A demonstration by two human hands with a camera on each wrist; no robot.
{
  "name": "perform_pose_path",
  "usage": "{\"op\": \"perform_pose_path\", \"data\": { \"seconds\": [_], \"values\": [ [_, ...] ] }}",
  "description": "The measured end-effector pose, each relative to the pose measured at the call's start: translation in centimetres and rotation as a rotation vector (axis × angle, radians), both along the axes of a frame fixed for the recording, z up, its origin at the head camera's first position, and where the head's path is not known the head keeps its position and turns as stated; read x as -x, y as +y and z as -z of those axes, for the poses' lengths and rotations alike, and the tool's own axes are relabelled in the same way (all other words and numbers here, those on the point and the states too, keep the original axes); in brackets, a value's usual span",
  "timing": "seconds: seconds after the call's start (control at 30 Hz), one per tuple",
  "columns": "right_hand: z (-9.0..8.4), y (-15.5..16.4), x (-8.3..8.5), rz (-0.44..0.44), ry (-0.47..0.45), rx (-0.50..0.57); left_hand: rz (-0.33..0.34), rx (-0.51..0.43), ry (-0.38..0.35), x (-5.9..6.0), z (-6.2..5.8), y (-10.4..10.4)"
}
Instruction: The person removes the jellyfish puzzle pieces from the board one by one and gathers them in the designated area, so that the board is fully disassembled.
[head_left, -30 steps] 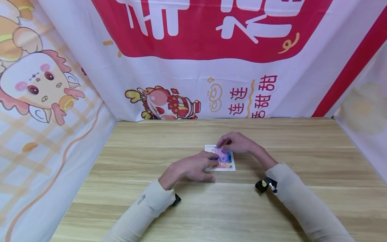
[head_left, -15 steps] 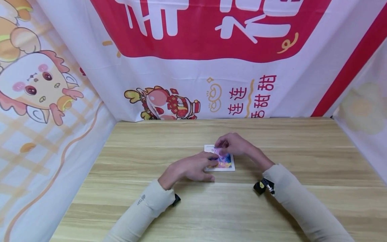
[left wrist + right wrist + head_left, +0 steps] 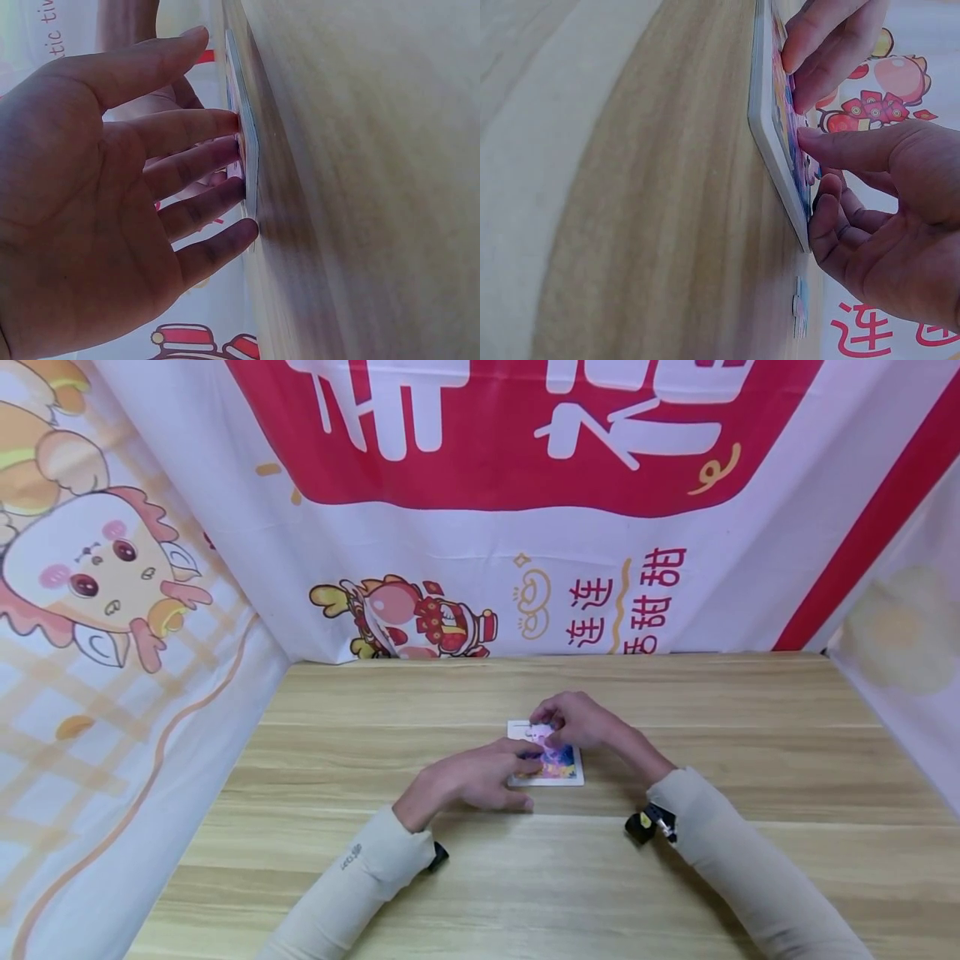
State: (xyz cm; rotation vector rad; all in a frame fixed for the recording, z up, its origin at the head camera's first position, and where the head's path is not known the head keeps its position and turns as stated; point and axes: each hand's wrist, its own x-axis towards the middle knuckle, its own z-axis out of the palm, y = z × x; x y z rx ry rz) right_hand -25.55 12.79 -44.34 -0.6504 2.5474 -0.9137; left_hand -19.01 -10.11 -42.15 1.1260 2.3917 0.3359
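Observation:
A small jigsaw puzzle (image 3: 562,767) with a pink, blue and yellow picture lies flat in a white-edged tray (image 3: 517,726) on the table. My left hand (image 3: 480,774) reaches over its left side, fingers straight and spread, with the tips resting on the picture. From the far right, my right hand (image 3: 581,720) bends over the upper part of the puzzle. In the right wrist view its thumb and curled fingers pinch a puzzle piece (image 3: 811,169) with a knobbed edge, tilted up from the picture. Those fingers partly hide the piece in the head view.
Another loose puzzle piece (image 3: 801,307) lies on the wooden table (image 3: 525,877) just beyond the tray in the right wrist view. A printed cloth (image 3: 480,539) hangs along the table's back edge, with more cloth on both sides.
My right hand has shifted slightly left and toward me over the upper part of the puzzle. The left hand and the tray stay in place.

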Motion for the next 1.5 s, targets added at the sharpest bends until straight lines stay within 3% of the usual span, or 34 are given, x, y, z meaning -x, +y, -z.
{"op": "perform_pose_path", "data": {
  "seconds": [0.23,0.57,1.07,1.5],
  "values": [
    [0.0,0.1,-0.2,0.016,-0.027,0.011,0.012,-0.017,0.017,-0.1,0.1,0.1],
    [0.1,0.3,0.2,0.053,-0.012,0.114,0.006,-0.009,0.018,0.1,0.1,0.0],
    [0.0,1.2,0.6,0.015,-0.100,0.218,-0.005,0.005,0.010,-0.2,-0.2,0.0],
    [-0.7,3.4,0.5,0.037,-0.180,0.184,-0.021,0.005,-0.011,-0.2,-0.2,0.1]
  ]
}}
